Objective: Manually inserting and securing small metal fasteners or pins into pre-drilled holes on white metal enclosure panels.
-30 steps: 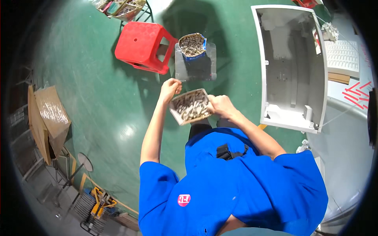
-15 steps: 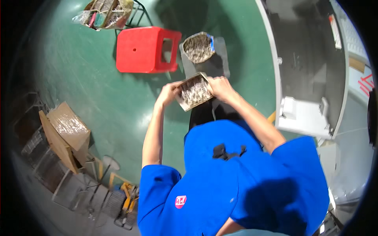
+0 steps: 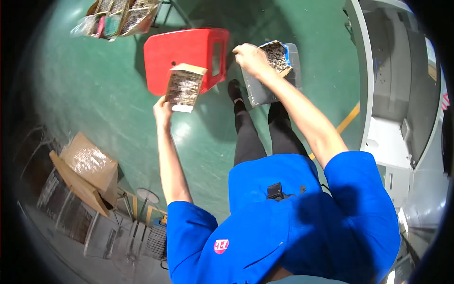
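Observation:
My left hand (image 3: 162,110) grips a small open cardboard box (image 3: 183,88) by its near left corner. Small dark and silvery pieces fill the box, too small to name. It hangs over the near right part of a red plastic stool (image 3: 177,45). My right hand (image 3: 250,58) is farther off to the right, its fingers curled together; whether anything is between them is hidden. Just right of that hand, an open box with blue on its edge (image 3: 276,56) holds similar small pieces. This box sits on a grey translucent plastic container (image 3: 260,90).
At the far left, a divided carton (image 3: 120,14) of small parts rests on a dark-legged stand. Cardboard (image 3: 90,156) and metal racks stand at the near left. A large grey cabinet-like shell (image 3: 402,71) is on the right. My legs show below the grey container.
My left hand has carried the cardboard box leftward over the red stool. My right hand has let go of that box and moved away beside the box with the blue edge.

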The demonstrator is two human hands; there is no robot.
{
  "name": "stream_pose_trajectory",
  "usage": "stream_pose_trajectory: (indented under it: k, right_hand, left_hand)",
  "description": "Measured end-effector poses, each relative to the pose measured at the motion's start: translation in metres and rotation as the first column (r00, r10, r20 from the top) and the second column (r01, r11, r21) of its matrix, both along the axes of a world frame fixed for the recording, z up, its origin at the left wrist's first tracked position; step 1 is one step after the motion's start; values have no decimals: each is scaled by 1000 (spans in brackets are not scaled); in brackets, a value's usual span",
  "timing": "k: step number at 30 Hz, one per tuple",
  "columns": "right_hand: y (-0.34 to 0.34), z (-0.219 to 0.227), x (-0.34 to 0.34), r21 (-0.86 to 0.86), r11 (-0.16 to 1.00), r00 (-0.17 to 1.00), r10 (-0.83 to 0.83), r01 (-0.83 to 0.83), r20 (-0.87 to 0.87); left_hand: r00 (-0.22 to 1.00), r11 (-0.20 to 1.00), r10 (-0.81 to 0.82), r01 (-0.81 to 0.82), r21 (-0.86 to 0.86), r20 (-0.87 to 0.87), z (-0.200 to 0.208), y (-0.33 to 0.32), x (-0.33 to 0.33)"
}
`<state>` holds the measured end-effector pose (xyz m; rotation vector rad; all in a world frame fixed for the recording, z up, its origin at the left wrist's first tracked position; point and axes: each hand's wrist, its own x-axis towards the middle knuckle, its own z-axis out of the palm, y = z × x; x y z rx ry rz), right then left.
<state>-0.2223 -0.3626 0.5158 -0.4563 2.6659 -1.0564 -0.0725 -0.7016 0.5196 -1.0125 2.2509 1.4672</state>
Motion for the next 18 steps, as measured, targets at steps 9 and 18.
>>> stream_pose_trajectory:
  k: [9, 18]
  right_hand:
    - [60, -92, 36, -133, 926, 935, -354, 352, 12]
    - [73, -119, 59, 285, 952, 986, -143, 113, 86]
  left_hand:
    - [887, 873, 450, -411, 262, -107, -83, -47, -31]
    - [759, 799, 601, -580, 160, -251, -31, -10, -17]
